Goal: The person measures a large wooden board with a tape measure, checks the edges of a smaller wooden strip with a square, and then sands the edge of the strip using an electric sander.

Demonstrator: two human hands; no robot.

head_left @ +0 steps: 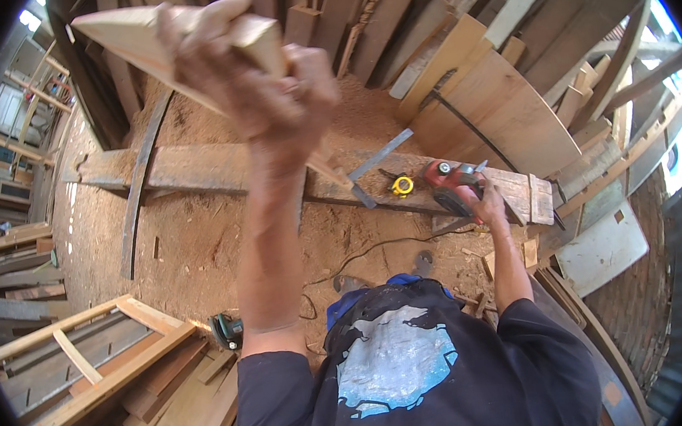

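Observation:
My left hand (pixel 265 82) is raised high, its fingers wrapped round a pale wooden board (pixel 131 38). The board slants across the upper left; part of it is hidden behind my hand and forearm. My right hand (pixel 490 202) grips a red electric planer (pixel 454 190), which rests on the right part of a thick wooden beam (pixel 207 168). Just left of the planer lies a yellow tape measure (pixel 402 185). A try square (pixel 382 155) with a metal blade sits beside the tape on the beam.
A dark curved strip (pixel 144 181) crosses the beam's left part. Planks and a curved panel (pixel 494 110) lean along the far side. Sawdust and a black cord (pixel 384 243) cover the ground. A green power tool (pixel 225 330) lies by a wooden frame (pixel 112 379) and stacked boards at lower left.

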